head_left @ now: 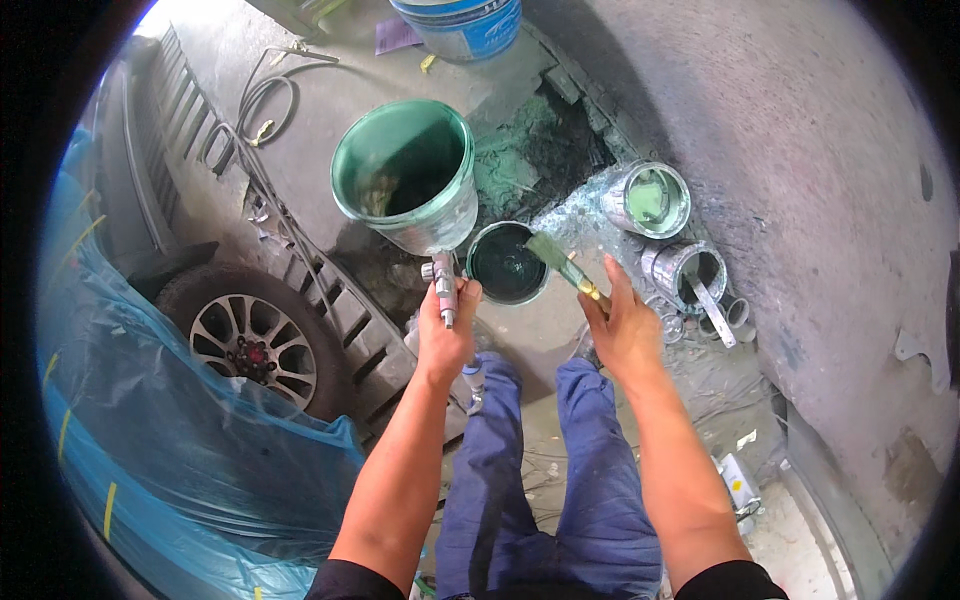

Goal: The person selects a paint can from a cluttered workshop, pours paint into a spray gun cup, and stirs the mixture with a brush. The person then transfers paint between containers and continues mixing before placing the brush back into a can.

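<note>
My left hand (447, 335) is closed around a metal spray gun (444, 287), whose upper part rises above my fingers. Below that hand a blue and metal fitting (474, 384) hangs beside my knee. In my right hand (630, 335) is a flat paintbrush (558, 258), gripped by its handle, with green-stained bristles pointing left. The bristles overlap the right rim of a round pot (508, 302) holding dark green liquid; whether they touch it I cannot tell. A large bucket (445, 222), green inside, stands just beyond the spray gun.
Two paint tins stand to the right: one (614, 206) with light green inside, another (660, 266) with a stirring stick (708, 308). Blue plastic sheeting (200, 470) covers a vehicle by a wheel (255, 345). A hose (262, 165) crosses the floor; a blue-white bucket (470, 35) stands farther off.
</note>
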Motion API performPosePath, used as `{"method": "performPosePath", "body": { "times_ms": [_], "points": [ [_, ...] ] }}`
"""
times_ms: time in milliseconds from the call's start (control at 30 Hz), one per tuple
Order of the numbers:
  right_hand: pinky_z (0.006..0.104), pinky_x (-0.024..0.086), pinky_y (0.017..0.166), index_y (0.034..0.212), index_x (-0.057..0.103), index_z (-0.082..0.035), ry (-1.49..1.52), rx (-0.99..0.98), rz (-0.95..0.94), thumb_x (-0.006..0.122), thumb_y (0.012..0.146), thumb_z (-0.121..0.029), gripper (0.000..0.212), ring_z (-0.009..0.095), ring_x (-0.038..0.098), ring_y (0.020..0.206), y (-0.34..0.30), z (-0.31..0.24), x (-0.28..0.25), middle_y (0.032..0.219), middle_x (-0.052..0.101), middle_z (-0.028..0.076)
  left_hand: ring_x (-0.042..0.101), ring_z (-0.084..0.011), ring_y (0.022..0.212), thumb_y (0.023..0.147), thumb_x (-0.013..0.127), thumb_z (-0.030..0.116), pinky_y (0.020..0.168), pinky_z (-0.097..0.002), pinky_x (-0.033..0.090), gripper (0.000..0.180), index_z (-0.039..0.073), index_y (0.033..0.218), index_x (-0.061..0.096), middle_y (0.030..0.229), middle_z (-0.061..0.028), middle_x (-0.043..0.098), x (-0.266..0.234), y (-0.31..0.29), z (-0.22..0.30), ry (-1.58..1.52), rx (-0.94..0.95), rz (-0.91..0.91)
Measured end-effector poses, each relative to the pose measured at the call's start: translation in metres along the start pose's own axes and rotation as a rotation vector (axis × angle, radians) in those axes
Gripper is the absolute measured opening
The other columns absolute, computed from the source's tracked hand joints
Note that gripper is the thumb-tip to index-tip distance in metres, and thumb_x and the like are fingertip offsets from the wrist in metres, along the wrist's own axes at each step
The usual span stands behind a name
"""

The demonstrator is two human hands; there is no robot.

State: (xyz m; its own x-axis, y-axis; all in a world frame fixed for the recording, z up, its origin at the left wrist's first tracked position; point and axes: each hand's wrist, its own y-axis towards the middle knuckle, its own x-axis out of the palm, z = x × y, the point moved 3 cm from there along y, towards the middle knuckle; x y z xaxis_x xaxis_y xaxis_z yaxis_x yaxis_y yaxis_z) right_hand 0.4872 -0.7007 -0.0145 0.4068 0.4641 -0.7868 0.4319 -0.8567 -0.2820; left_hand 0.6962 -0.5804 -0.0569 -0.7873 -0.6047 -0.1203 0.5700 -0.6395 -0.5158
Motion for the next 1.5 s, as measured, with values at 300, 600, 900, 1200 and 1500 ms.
{"method": "performPosePath", "body": {
  "times_ms": [300, 600, 900, 1200, 1500],
  "points": [
    [0.0394, 0.054, 0.062, 0.131, 0.052, -0.006, -0.108, -0.246, -0.008, 0.070, 0.083, -0.019, 0.053, 0.031, 0.065, 0.070, 0.008, -0.025, -0.030, 0.085, 0.062, 0.012, 0.046, -0.0078, 0.071, 0.093, 0.066, 0.021, 0.065, -0.0257, 0.039, 0.017, 0.007, 0.089, 0.056, 0.078, 0.0031, 0.052, 0.010, 0.006, 0.001, 0.029, 0.006, -0.083],
    [0.0244, 0.051, 0.065, 0.138, 0.041, -0.003, 0.907, 0.188, 0.045, 0.060, 0.094, -0.012, 0.049, 0.012, 0.062, 0.074, 0.018, -0.060, -0.033, 0.104, 0.066, 0.009, 0.048, -0.0084, 0.075, 0.092, 0.067, 0.020, 0.069, -0.0263, 0.041, 0.017, 0.005, 0.095, 0.059, 0.081, 0.0023, 0.054, 0.019, -0.003, 0.016, 0.095, -0.009, -0.104],
    [0.0344, 0.053, 0.081, 0.144, 0.028, -0.003, 0.567, 0.109, -0.161, 0.050, 0.097, -0.009, 0.053, 0.023, 0.069, 0.088, -0.017, -0.039, -0.030, 0.107, 0.068, 0.015, 0.049, -0.0100, 0.076, 0.093, 0.065, 0.019, 0.071, -0.0277, 0.042, 0.016, 0.005, 0.090, 0.057, 0.082, 0.0017, 0.054, 0.011, -0.004, 0.012, 0.135, -0.029, -0.153],
    [0.0307, 0.051, 0.080, 0.142, 0.033, -0.001, 0.497, -0.039, -0.316, 0.051, 0.091, -0.007, 0.054, 0.017, 0.065, 0.084, -0.003, -0.076, -0.026, 0.097, 0.070, 0.011, 0.049, -0.0083, 0.073, 0.090, 0.068, 0.017, 0.066, -0.0271, 0.041, 0.013, 0.007, 0.090, 0.059, 0.079, 0.0030, 0.054, 0.016, 0.011, 0.007, 0.068, -0.183, -0.282],
    [0.0394, 0.054, 0.078, 0.139, 0.034, -0.002, 0.465, -0.007, -0.171, 0.054, 0.088, -0.007, 0.055, 0.031, 0.069, 0.085, 0.027, -0.069, -0.043, 0.098, 0.069, 0.014, 0.043, -0.0076, 0.068, 0.093, 0.064, 0.018, 0.062, -0.0267, 0.037, 0.015, 0.006, 0.086, 0.057, 0.074, 0.0053, 0.050, 0.021, 0.012, 0.005, 0.071, -0.043, -0.324]
  ]
}}
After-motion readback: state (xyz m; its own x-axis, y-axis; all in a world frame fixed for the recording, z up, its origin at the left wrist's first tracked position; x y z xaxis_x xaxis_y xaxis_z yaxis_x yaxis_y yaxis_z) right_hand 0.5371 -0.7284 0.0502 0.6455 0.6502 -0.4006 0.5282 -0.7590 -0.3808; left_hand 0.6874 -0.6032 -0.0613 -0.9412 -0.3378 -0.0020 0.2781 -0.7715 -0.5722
